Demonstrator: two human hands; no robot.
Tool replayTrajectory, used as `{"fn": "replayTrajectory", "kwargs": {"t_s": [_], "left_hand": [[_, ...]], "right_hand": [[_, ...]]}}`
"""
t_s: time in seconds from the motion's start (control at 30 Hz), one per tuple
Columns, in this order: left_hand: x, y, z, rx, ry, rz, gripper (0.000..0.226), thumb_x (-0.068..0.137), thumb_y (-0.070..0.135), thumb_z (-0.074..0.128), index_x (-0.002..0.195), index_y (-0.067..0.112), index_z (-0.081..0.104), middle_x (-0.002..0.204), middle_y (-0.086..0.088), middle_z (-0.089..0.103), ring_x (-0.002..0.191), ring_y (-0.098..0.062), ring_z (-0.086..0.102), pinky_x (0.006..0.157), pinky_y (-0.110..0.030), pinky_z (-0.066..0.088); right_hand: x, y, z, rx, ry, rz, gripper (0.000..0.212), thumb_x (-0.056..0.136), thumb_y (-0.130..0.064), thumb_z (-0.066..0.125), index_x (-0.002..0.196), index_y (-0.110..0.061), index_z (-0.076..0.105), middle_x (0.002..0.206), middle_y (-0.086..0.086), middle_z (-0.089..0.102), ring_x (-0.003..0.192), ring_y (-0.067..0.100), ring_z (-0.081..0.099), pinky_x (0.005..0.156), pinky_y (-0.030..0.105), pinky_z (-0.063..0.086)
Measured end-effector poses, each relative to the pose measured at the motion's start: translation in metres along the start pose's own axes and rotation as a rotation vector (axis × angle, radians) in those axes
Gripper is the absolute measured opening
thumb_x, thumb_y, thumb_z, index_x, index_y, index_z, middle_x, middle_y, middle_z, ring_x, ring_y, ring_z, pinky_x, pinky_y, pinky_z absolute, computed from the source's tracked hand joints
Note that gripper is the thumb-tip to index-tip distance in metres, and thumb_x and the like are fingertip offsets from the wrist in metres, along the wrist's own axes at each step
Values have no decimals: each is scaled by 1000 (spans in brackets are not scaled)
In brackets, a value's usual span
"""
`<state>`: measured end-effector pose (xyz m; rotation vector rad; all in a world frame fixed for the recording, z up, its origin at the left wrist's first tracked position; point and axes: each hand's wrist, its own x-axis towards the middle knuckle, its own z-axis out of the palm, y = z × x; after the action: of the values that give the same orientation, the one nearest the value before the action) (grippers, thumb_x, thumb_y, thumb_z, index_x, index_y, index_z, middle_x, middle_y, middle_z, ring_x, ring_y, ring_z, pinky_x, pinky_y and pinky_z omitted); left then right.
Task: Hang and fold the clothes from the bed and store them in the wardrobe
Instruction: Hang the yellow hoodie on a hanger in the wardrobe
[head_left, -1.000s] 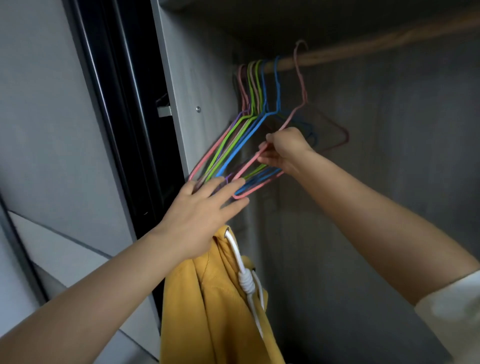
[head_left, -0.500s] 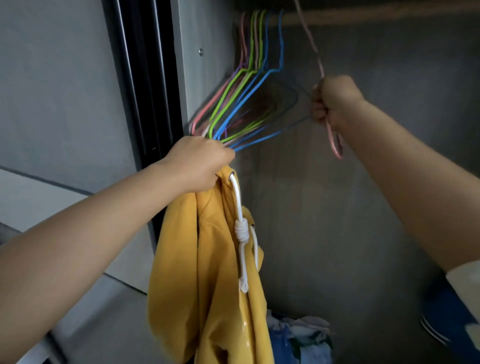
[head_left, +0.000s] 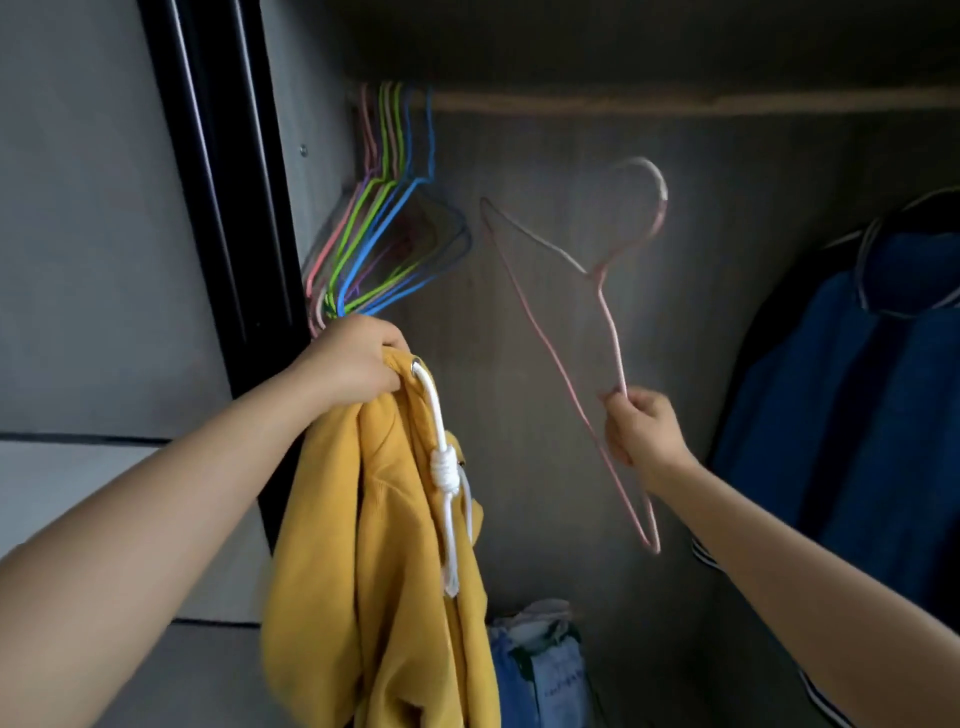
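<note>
The left hand (head_left: 358, 364) grips the bunched top of the yellow hoodie (head_left: 374, 561) (its white drawstring (head_left: 441, 467) dangling) inside the wardrobe. The right hand (head_left: 641, 434) pinches a pink wire hanger (head_left: 608, 322), tilted, off the rail (head_left: 675, 101). Coloured hangers (head_left: 384, 228) hang at the rail's left end.

hoodie (head_left: 395, 519) left of hanger (head_left: 608, 332)

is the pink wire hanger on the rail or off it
Off. The pink wire hanger is tilted below the wooden rail, its hook free, pinched by the right hand.
</note>
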<state>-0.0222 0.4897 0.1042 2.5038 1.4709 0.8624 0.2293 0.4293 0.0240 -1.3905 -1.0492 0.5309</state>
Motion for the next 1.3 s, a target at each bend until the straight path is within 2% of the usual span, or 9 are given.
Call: {"fn": "replayTrajectory", "kwargs": {"t_s": [0.13,0.33,0.53,0.63,0.77,0.87,0.93,1.13,1.3], "left_hand": [[-19,20,2,-136,18,-106,18,69,-2,68,75,14,64,77,-6,60,81,-20,55,74,-27,45],[-63,55,4,-207,-23,-260,15,72,3,70,64,8,58,70,-9,54,78,-23,54,69,-29,47],[-130,88,24,-245,-98,-351,21,73,8,70,93,1,64,103,-22,62,99,-35,59,87,-40,50],[-170,116,37,-219,-209,-219,7,74,5,68,75,10,63,81,-9,62,83,-24,58,74,-29,46],[-223,117,35,-171,-396,73,24,72,7,73,64,24,59,59,12,59,62,5,56,60,-12,41],[-253,103,38,-83,-526,240,15,62,45,66,65,32,58,61,25,59,64,5,55,60,-16,39],[-265,90,50,191,-535,346,44,53,62,35,71,29,58,64,17,56,67,-4,52,59,-25,35],[-293,47,76,294,-157,1053,11,70,10,39,73,20,33,47,-7,42,38,-22,46,38,-25,35],[-309,31,73,309,-9,1240,21,74,-1,39,70,17,30,46,-8,37,37,-23,39,37,-27,33]], "right_hand": [[-49,43,-18,124,-154,146,34,90,6,45,58,-6,47,41,2,47,31,5,43,37,18,37],[-100,51,-23,166,-123,166,30,94,-9,49,65,-15,49,48,-1,32,34,4,29,31,12,20],[-183,30,-76,116,-145,149,21,93,-16,51,73,-12,56,57,4,37,47,10,32,44,21,25],[-218,28,-86,99,-199,189,28,95,-20,47,69,-12,51,54,2,34,45,9,30,40,17,23],[-241,34,-129,102,-279,153,31,94,-17,48,66,-10,58,44,-2,30,36,5,24,35,14,18],[-249,43,-173,20,-435,161,30,91,-10,49,64,-6,61,36,-9,29,33,5,22,35,13,16],[-260,52,-187,-103,-542,226,29,90,-7,50,64,-4,61,35,-8,27,32,5,20,35,13,15],[-274,63,-198,-230,-761,323,26,85,-11,58,62,1,58,37,-7,26,34,5,19,37,14,15],[-262,53,-194,-191,-808,325,27,71,-18,56,48,-7,64,37,-7,25,33,3,18,35,12,15]]}}
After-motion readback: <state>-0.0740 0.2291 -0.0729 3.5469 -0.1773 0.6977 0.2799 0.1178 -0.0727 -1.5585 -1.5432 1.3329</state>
